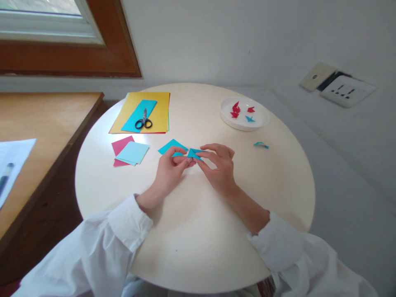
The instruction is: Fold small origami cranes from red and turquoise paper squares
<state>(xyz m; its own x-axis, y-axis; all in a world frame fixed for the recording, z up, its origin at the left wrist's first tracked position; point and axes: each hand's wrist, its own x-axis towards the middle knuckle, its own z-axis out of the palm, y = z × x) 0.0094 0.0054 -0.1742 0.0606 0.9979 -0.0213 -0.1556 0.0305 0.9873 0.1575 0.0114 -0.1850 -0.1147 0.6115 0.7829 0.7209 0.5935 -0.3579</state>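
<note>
Between my hands is a small piece of folded blue paper, pointed at its corners. My left hand pinches its left side between thumb and fingers. From the right, my right hand grips the other edge with thumb and fingertips. Flat on the table just behind my left fingers lies a blue paper square, partly covered by that hand. Left of it, light blue squares rest on top of pink squares.
Scissors with black handles lie on a blue strip over large coloured sheets. A white dish at the back right holds several small red and blue folded papers. A curled blue scrap lies in front of it on the round table.
</note>
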